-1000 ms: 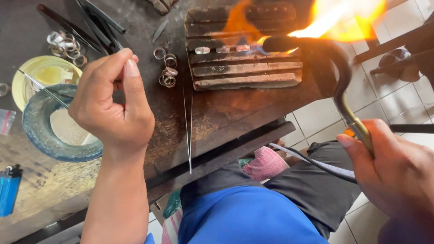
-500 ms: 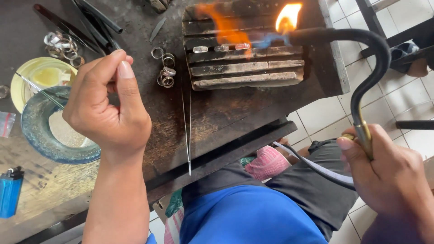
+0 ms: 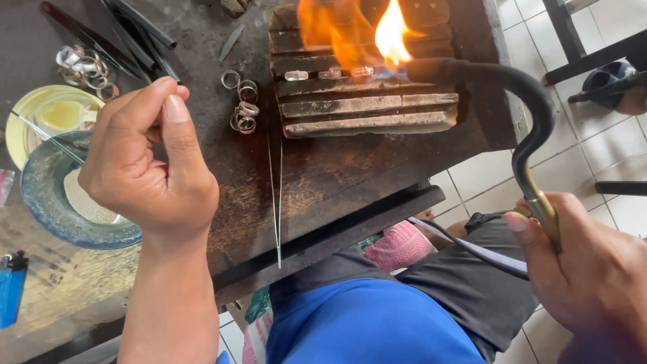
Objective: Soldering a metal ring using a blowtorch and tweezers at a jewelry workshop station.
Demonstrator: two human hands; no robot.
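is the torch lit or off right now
Lit: the torch in the right hand throws an orange flame from its nozzle over the scorched block.

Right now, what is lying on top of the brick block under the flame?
Small silvery pieces lie in a row on the brick block, with the torch flame over them. Glare hides anything farther back.

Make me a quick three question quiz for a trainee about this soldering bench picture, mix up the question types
1. True or false: the right hand holds the torch.
2. The flame plays over: A) the blue glass dish B) the small pieces on the charred block C) the lighter.
3. What lies just left of the block?

Key
1. True.
2. B.
3. A small cluster of metal rings; the left hand is raised nearby, its fingers pinched.
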